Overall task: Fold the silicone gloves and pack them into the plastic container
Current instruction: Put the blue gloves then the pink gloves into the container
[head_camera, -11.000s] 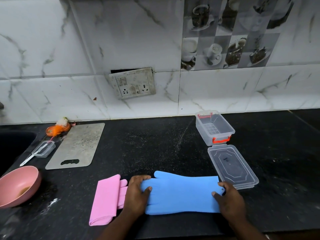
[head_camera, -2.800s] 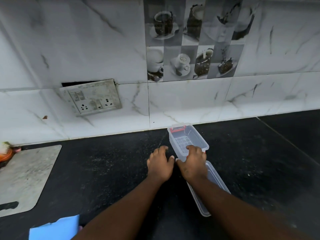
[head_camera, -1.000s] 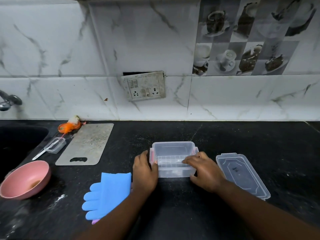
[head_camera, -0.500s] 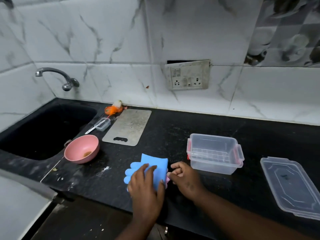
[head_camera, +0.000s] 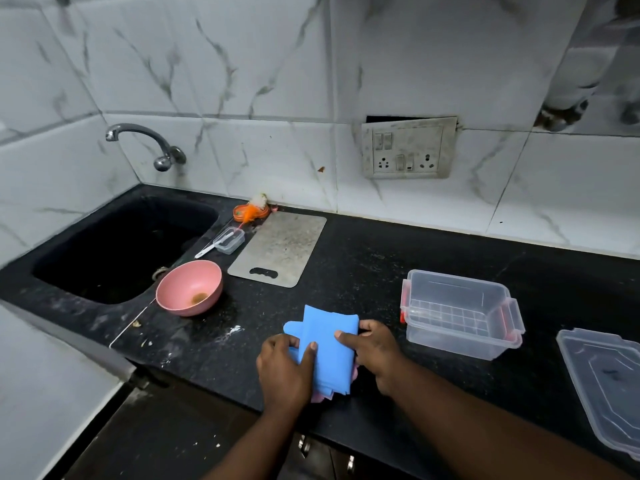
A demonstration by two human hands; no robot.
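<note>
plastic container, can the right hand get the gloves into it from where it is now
Probably yes. The plastic container stands open just right of the right hand, its lid lying apart, and only bare counter lies between. Both hands grip the folded blue glove.

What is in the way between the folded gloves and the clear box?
Nothing visible. Both hands, left hand and right hand, hold the folded blue glove with the pink glove underneath. Only bare black counter lies between them and the open container; its lid sits beyond.

White marbled wall tiles (head_camera: 277, 81), black countertop (head_camera: 363, 271), sunken sink (head_camera: 121, 251)
</note>
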